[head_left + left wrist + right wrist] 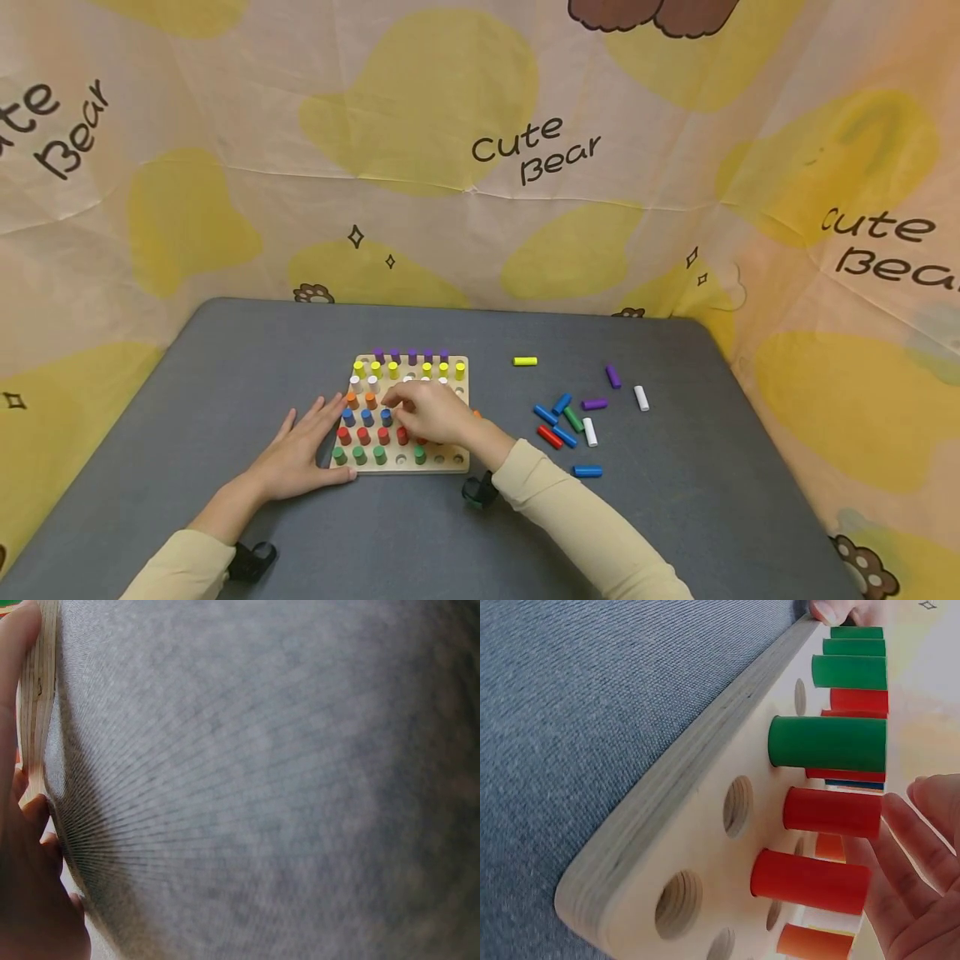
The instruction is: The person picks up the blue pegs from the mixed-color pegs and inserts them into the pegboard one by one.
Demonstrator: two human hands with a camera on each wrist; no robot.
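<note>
A wooden pegboard (462, 467) holds rows of coloured pegs: purple, yellow, white, orange, blue, red and green from back to front. My left hand (303, 454) lies along its left side, fingers extended and thumb at the near left corner. Bent over the middle is my right hand (431, 410), its fingertips low between the orange peg (371, 401) and the blue peg (386, 417). I cannot tell whether it pinches a peg. In the right wrist view, its visible fingers (907, 862) are close behind the standing red pegs (810, 881), near a green peg (829, 742).
Loose pegs lie right of the board: a yellow peg (525, 362) at the back, purple and white ones farther right, and a cluster with a green peg (573, 419), a red peg (550, 437) and several blue ones. Bare holes (679, 904) show in the board's front row.
</note>
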